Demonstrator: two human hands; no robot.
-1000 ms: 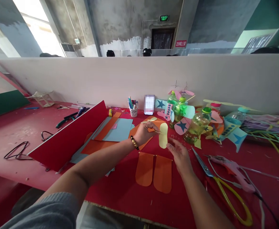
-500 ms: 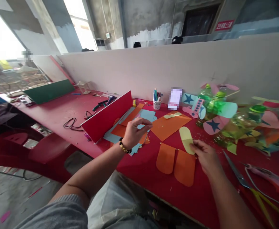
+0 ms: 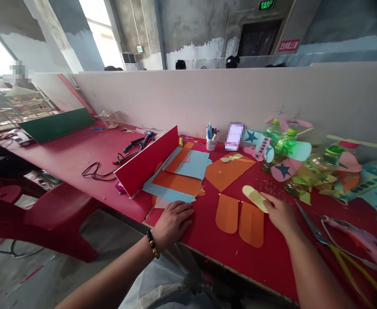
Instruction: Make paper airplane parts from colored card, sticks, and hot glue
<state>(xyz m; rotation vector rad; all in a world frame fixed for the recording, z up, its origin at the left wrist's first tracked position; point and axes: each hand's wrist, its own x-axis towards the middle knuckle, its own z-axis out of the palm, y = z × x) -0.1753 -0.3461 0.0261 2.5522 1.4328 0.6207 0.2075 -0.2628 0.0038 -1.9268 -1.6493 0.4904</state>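
Note:
My right hand [image 3: 280, 212] pinches one end of a pale yellow paper strip [image 3: 253, 196] with rounded ends, held just above the red table. Below it lie two orange paper pieces [image 3: 227, 213] with rounded lower ends, side by side. My left hand [image 3: 175, 221], a beaded bracelet on its wrist, rests flat on the table with its fingers stretched out. Its fingertips are at the near edge of a pile of blue paper [image 3: 193, 163] and orange paper [image 3: 177, 181]. A larger orange sheet [image 3: 222, 175] carries a small cream paper propeller shape [image 3: 232, 158].
Plastic bottle planes [image 3: 320, 165] with paper wings crowd the right side. Scissors [image 3: 320, 236] and a pink glue gun [image 3: 357, 234] lie at the right front. A red board [image 3: 148, 161] stands left of the papers. A pen cup [image 3: 211, 141] and phone [image 3: 234, 136] stand behind.
My left hand has come down from above the papers to the table, its fingers opening out. My right hand has tilted the yellow strip flatter. The view has shifted slightly.

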